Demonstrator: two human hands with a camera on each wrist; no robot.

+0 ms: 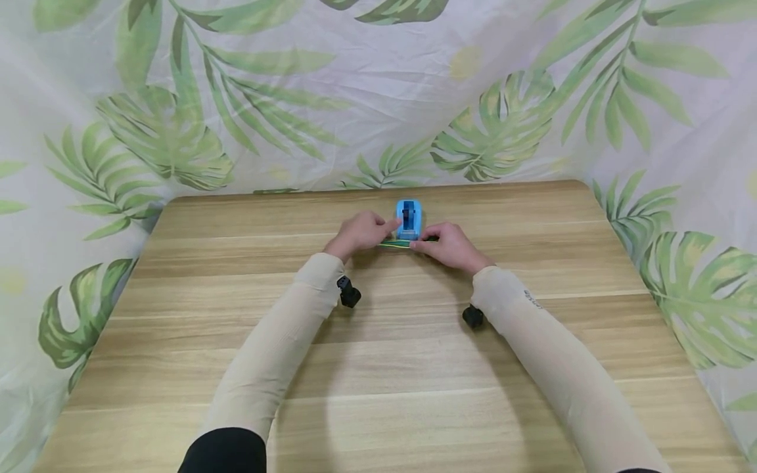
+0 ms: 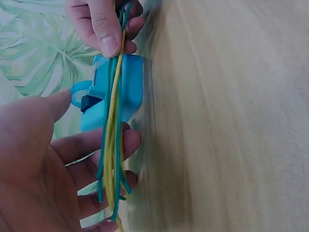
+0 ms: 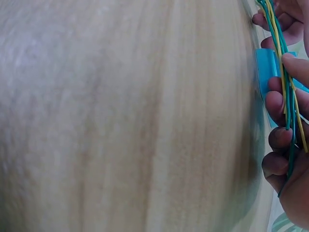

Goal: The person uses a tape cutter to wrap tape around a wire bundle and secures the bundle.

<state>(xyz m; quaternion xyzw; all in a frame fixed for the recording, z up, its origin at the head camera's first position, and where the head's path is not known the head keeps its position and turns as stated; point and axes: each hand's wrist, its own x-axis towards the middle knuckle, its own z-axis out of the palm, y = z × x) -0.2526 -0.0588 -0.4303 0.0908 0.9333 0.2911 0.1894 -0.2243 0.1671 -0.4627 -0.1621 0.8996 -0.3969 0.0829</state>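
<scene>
A bundle of thin green and yellow wires runs between both hands in front of a blue tape dispenser. My right hand pinches the bundle between thumb and fingers. On the other side, my left hand has its fingers spread and relaxed behind the loose wire ends. Its thumb stands apart from the wires, pointing towards the dispenser. The wire ends are uneven, some reaching further than others.
The wooden table stretches towards the person, and the dispenser stands near its far edge. A leaf-patterned cloth hangs behind and along the sides. Small black cameras sit at both wrists, over light sleeves.
</scene>
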